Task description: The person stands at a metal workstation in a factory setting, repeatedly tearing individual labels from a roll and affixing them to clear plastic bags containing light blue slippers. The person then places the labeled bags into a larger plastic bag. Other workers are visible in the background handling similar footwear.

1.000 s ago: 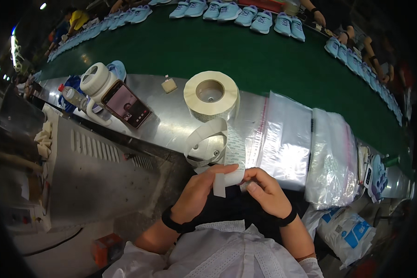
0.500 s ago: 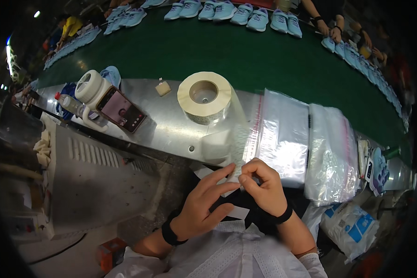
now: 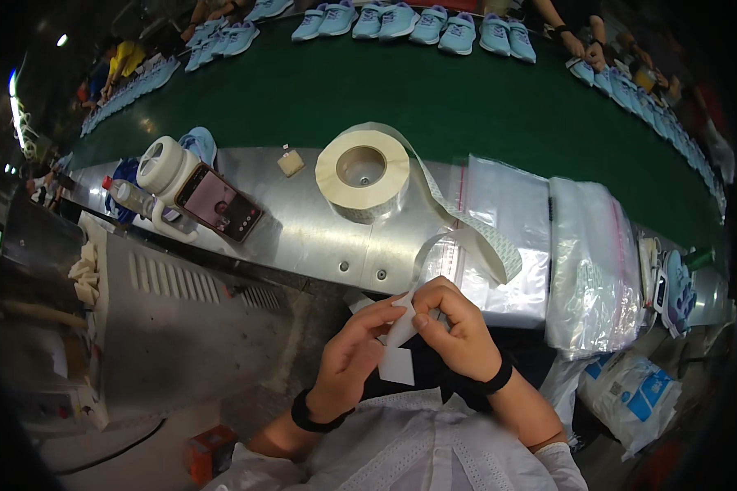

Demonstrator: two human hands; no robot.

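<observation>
A large roll of pale stickers lies on the metal bench, and its backing strip curls from it down to my hands. My right hand pinches the strip between thumb and bent forefinger. Against the strip's other edge, my left hand has its fingers closed on it. A white square sticker hangs below the strip, close to my left thumb; whether it is still joined to the strip I cannot tell.
Clear plastic bags lie stacked to the right, beside a second stack. A phone leans on a white jug at left. Light blue shoes line the far side of the green belt, where other people's hands work.
The strip has slackened from a straight run into a loose loop over the bags. My left hand has turned and its fingers have drawn in; a white square now shows below the strip.
</observation>
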